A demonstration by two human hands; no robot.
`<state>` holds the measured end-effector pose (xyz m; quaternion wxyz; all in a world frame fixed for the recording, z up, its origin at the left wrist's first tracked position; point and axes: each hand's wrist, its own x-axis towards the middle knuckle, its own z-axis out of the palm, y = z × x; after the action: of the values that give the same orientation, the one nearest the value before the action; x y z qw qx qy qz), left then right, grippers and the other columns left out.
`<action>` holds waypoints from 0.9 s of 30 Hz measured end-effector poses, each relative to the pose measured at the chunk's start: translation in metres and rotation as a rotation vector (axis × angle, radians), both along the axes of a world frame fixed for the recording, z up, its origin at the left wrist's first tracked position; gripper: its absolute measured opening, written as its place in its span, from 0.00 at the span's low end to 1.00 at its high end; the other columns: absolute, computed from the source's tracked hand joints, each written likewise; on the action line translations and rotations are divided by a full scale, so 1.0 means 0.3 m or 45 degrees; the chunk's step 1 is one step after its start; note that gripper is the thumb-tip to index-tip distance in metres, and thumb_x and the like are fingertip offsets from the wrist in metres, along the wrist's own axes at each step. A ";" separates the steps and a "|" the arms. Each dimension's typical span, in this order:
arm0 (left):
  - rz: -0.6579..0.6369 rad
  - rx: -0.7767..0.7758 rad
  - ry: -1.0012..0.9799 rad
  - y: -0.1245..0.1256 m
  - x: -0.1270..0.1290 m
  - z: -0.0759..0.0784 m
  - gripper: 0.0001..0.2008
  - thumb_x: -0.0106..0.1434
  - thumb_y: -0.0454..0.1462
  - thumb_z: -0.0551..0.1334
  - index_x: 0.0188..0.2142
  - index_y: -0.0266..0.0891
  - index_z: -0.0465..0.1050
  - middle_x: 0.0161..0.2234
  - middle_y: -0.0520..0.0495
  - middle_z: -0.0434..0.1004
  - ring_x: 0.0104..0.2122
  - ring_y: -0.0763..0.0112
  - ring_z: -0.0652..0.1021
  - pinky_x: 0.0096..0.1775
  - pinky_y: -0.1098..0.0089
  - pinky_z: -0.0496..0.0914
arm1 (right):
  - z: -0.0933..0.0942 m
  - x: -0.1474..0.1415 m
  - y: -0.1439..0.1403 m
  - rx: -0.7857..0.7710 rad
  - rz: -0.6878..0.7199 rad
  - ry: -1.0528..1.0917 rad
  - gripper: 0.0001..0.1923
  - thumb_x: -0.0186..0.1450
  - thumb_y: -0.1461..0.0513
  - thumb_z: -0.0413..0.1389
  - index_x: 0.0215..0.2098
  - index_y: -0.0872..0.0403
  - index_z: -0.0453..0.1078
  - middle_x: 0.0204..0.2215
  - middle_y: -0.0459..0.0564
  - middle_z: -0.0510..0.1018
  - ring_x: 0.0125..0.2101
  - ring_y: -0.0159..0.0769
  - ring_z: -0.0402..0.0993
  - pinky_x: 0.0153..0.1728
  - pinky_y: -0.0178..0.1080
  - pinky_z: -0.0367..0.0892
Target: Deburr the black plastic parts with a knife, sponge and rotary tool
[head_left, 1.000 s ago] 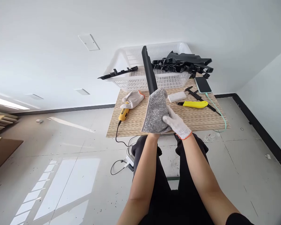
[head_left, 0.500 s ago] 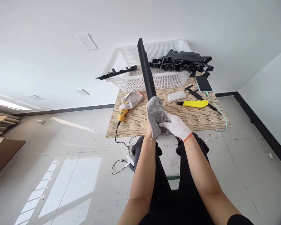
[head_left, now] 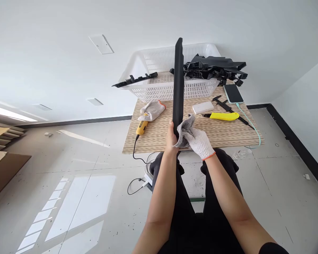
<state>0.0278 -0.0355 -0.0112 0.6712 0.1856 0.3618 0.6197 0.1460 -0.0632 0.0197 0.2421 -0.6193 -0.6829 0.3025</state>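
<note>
A long black plastic trim strip (head_left: 178,84) stands nearly upright in front of me, its top end above the basket. My bare left hand (head_left: 171,137) is closed round its lower end, the thumb along the left side; the other fingers are mostly hidden. My right hand (head_left: 199,143), in a white knitted glove with an orange cuff edge, grips a grey cloth (head_left: 185,129). The cloth lies against the strip's lower right side, close to my left hand, and covers the strip's bottom end.
A white plastic basket (head_left: 164,92) holding several black plastic parts (head_left: 214,67) stands at the table's back. On the table (head_left: 159,141) lie a spare glove (head_left: 153,110), a yellow corded tool (head_left: 141,127), a white block (head_left: 202,107), a yellow utility knife (head_left: 224,116), black calipers (head_left: 224,104) and a phone (head_left: 233,93).
The strip has swung from a leftward lean to nearly upright and shifted right. The cloth, earlier draped over my left hand, has moved off it, so the bare thumb now shows.
</note>
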 end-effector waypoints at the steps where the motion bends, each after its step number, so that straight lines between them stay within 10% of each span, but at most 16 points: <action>1: -0.014 0.002 0.002 -0.002 -0.002 0.002 0.23 0.67 0.54 0.59 0.42 0.38 0.80 0.43 0.43 0.84 0.57 0.55 0.78 0.60 0.60 0.69 | 0.000 0.002 0.000 -0.002 0.011 0.005 0.21 0.73 0.48 0.47 0.35 0.51 0.73 0.31 0.52 0.82 0.36 0.43 0.80 0.34 0.38 0.64; 14: -0.157 0.016 -0.110 -0.033 -0.023 0.054 0.27 0.69 0.57 0.54 0.44 0.40 0.80 0.46 0.41 0.84 0.61 0.51 0.74 0.60 0.54 0.71 | 0.010 0.009 -0.019 0.007 0.060 0.068 0.20 0.63 0.46 0.61 0.45 0.51 0.72 0.37 0.52 0.83 0.39 0.45 0.79 0.36 0.39 0.65; 23: -0.049 0.055 -0.132 -0.012 -0.030 0.044 0.22 0.67 0.55 0.59 0.46 0.42 0.79 0.50 0.44 0.82 0.63 0.54 0.73 0.62 0.57 0.70 | -0.009 0.029 -0.013 0.081 0.094 0.237 0.14 0.70 0.51 0.53 0.41 0.51 0.74 0.35 0.48 0.82 0.37 0.40 0.78 0.37 0.38 0.66; 27: -0.007 0.057 -0.155 -0.021 -0.015 0.038 0.16 0.69 0.47 0.58 0.46 0.41 0.79 0.48 0.46 0.83 0.61 0.58 0.75 0.63 0.60 0.69 | -0.035 0.006 -0.021 0.260 -0.174 0.182 0.20 0.69 0.48 0.55 0.50 0.53 0.74 0.41 0.53 0.82 0.42 0.43 0.79 0.42 0.42 0.71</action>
<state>0.0234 -0.0419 0.0003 0.6894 0.1637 0.3060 0.6359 0.1478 -0.0695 0.0092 0.3718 -0.6136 -0.6473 0.2576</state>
